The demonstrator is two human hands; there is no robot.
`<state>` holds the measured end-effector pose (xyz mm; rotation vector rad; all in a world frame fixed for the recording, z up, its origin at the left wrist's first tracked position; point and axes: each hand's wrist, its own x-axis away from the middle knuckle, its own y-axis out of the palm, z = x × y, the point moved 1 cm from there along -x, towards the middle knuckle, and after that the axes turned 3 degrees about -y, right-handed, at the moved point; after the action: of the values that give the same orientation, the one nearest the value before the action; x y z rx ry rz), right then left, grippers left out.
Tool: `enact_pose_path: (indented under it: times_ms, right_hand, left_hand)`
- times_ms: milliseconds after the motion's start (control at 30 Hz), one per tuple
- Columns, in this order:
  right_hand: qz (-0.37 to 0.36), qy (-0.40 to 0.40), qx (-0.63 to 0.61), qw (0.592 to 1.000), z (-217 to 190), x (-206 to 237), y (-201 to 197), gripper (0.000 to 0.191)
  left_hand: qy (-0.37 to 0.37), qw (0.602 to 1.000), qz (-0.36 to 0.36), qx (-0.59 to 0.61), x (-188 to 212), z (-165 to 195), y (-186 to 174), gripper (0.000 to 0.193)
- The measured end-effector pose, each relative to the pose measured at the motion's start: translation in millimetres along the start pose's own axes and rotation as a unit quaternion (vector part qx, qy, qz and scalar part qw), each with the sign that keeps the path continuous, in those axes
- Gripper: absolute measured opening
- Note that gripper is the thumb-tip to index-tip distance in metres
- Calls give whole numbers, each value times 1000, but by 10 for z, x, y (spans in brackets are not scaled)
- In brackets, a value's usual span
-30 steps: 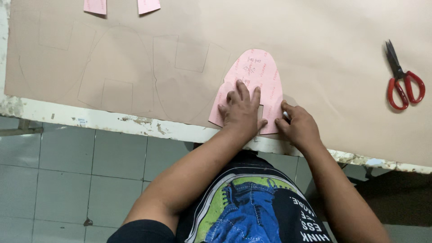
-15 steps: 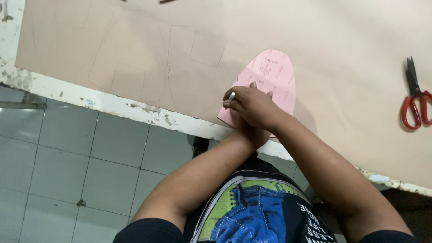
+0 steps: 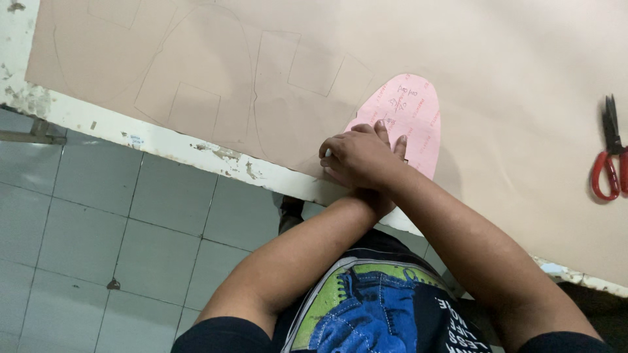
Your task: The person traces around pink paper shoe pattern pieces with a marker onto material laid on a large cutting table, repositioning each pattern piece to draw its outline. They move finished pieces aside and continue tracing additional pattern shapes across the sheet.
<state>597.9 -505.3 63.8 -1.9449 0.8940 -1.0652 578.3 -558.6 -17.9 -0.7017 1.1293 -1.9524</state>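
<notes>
Grey tiled floor (image 3: 98, 222) | tan sheet (image 3: 510, 78) on white-edged table (image 3: 163, 140) | right hand (image 3: 358, 157) fingers curled on pink template (image 3: 409, 117); left hand hidden

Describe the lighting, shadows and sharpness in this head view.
Head view: soft, even light with no glare on the tan sheet; faint shadow right of the pink template; the overlapping hands, right hand uppermost, look sharp; red scissors are cut off by the right edge.

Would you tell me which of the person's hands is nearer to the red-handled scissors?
Right. The right hand lies crossed over the left hand on the pink paper pattern; both are far from the scissors at the sheet's right edge, so the margin is slight.
</notes>
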Motion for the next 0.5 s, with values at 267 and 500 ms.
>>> enact_pose_path:
  times_ms: [267,500]
  right_hand:
    - [147,37,20,988,468,-74,-441,20]
    - [153,76,-101,980,623,-143,-603,18]
  left_hand:
    - [-10,957,-245,-151,-122,95,-429,95]
    - [4,909,-343,-236,-374,240,-981,112]
